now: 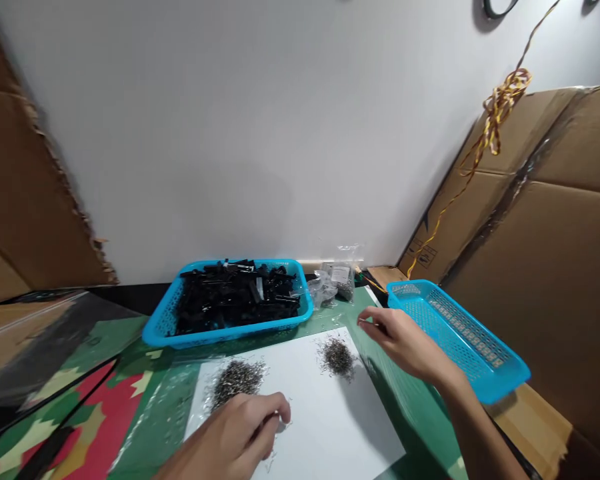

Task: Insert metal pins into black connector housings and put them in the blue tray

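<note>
My left hand (245,433) is low over a white sheet (310,413), just in front of a larger pile of small, thin metal pieces (239,381). Its fingers are curled and pinched together; anything between them is too small to make out. A few loose pieces lie on the sheet by its fingertips. My right hand (405,343) hovers past the sheet's right edge, beside a smaller pile of dark, thin metal pieces (338,357). Thumb and forefinger come together at its tip, and I cannot make out what they hold.
A blue basket (153,333) full of black plastic parts stands behind the sheet. Clear bags (341,277) of small pieces lie beside it. Another blue basket (505,373) stands at right, near cardboard (555,267) and a hanging yellow-brown wire (503,110). Black cables (87,397) cross the left side.
</note>
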`<state>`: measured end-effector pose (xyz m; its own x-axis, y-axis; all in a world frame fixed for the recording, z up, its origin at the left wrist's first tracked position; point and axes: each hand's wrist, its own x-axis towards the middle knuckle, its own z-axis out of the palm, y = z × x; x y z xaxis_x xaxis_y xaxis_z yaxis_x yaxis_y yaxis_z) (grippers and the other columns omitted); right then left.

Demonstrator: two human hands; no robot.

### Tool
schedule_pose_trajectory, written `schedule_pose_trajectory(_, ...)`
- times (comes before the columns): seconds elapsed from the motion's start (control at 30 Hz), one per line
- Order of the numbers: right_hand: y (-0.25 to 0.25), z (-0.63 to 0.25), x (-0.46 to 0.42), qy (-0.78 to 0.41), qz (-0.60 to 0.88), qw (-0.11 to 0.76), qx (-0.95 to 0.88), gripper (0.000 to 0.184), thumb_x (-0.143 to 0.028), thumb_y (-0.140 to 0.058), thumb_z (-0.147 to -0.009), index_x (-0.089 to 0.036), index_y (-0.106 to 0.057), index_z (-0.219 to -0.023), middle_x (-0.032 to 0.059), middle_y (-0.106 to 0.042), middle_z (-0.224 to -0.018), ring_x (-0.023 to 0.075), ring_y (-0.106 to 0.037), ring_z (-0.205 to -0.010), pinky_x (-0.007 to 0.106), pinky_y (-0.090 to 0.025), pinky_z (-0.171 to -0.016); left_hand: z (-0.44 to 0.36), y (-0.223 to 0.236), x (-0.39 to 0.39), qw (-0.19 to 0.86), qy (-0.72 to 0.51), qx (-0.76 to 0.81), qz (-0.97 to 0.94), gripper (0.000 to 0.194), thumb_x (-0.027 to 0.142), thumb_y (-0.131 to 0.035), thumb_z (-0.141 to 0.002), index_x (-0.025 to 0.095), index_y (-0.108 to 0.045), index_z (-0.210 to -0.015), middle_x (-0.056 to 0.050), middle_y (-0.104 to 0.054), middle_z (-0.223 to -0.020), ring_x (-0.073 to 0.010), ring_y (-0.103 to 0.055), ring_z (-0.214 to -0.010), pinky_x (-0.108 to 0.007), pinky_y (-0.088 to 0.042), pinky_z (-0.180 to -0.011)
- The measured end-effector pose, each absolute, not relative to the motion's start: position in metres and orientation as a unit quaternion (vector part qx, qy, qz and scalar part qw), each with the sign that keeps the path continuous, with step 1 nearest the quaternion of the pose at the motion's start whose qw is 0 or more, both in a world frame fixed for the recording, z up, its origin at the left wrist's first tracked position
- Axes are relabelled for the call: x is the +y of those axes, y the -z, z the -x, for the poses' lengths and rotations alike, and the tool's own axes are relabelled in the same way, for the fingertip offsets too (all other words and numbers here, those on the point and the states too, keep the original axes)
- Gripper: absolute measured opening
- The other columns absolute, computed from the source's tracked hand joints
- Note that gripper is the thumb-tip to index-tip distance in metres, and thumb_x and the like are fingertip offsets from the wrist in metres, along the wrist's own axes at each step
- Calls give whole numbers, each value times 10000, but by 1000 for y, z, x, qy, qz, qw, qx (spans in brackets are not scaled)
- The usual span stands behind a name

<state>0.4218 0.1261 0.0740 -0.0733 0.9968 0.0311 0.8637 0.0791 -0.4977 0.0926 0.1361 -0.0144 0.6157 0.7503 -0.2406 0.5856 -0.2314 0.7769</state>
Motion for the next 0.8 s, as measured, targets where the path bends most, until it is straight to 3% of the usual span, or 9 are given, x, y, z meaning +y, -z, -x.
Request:
schedule_pose_trajectory(0.07,-75,-394,138,-212,596,184,-753,286,-331,-467,-1103,-213,-703,-992,13,-699,-821,155,-574,-697,269,-329,-625,-95,2,134,440,-89,410,-794,299,421,-461,-1051,304,-732,-1095,-15,-735,-1074,-228,-663,-1033,-286,-477,-888)
schedule_pose_trajectory(0.13,-74,-368,154,-224,563,161,-779,232,-309,-486,-1099,-237,-707,-1111,-23,-652,-697,141,-533,-609,266,-310,-597,-97,-6,133,429,-80,400,-806,311,390,-422,-1069,291,-717,-1079,-21,-724,-1067,-229,-657,-1035,-298,-458,-892)
schedule_pose_trajectory(0.27,-66,-328,189,-141,560,105,-809,270,-361,-615,-1059,-274,-673,-1309,-7,-706,-731,176,-634,-682,271,-292,-604,-99,-13,129,404,-61,397,-822,304,350,-410,-1079,255,-695,-1039,-35,-715,-1048,-232,-656,-1027,-311,-433,-878)
schedule_pose_trajectory(0.37,-60,-313,206,-117,553,87,-820,230,-362,-701,-1006,-242,-749,-1197,52,-744,-816,218,-674,-740,284,-265,-599,-100,-17,127,373,-61,387,-841,299,278,-405,-1065,242,-699,-1029,-46,-730,-1004,-240,-672,-987,-323,-431,-845)
schedule_pose_trajectory(0.5,-59,-309,212,-109,552,68,-824,179,-330,-699,-999,-193,-779,-915,60,-693,-716,210,-644,-668,294,-243,-578,-101,-22,125,335,-60,377,-861,292,217,-411,-1039,236,-703,-1046,-56,-748,-1004,-259,-695,-988,-344,-431,-841)
schedule_pose_trajectory(0.67,-62,-319,211,-117,552,94,-820,165,-323,-680,-996,-216,-792,-941,27,-658,-684,170,-596,-646,291,-274,-592,-102,-24,125,327,-56,378,-864,289,200,-410,-1030,242,-695,-1009,-46,-750,-967,-262,-708,-950,-354,-430,-816)
schedule_pose_trajectory(0.8,-70,-325,209,-121,571,158,-796,300,-398,-552,-1061,-214,-786,-1099,0,-606,-643,151,-529,-591,290,-302,-589,-100,-21,124,337,-77,412,-843,295,224,-412,-1039,257,-700,-1092,-58,-756,-1082,-289,-695,-1046,-382,-436,-888)
